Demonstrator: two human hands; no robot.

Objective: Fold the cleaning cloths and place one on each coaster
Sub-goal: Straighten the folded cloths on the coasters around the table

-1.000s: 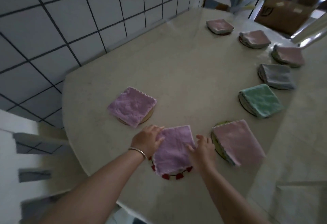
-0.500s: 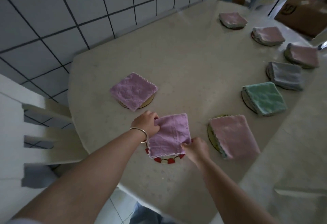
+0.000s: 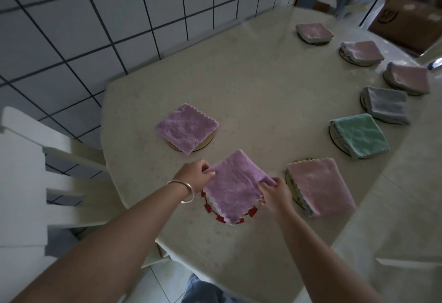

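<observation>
Both hands are on the last one here: the folded lilac cloth (image 3: 233,184) sits over the red-and-white coaster (image 3: 216,215) near the table's (image 3: 251,92) front edge, turned like a diamond with its far corner lifted a bit. The left hand (image 3: 196,177) pinches the cloth's left corner, fingers curled tight on the fabric. The right hand (image 3: 275,194) pinches the right corner the same way, thumb and fingertips closed narrow on the edge. Nothing loose in either hand, just cloth.

If I were doing this step, I'd lower both corners together so the folds don't slide apart, then shift the cloth toward the front edge a touch, since the coaster's red rim shows only on the near side and the cloth looks biased away from it. Let go only once it lies flat, and pat it down so the layers stay stacked.

The rest looks done to me. Another lilac cloth (image 3: 187,127) rests on a tan coaster (image 3: 205,143) toward the left edge, the pink cloth (image 3: 320,186) sits just beside the right hand, then the green cloth (image 3: 361,136), a grey cloth (image 3: 385,105) and three more pink ones run along the right edge to the far corner, each on its own coaster.
</observation>
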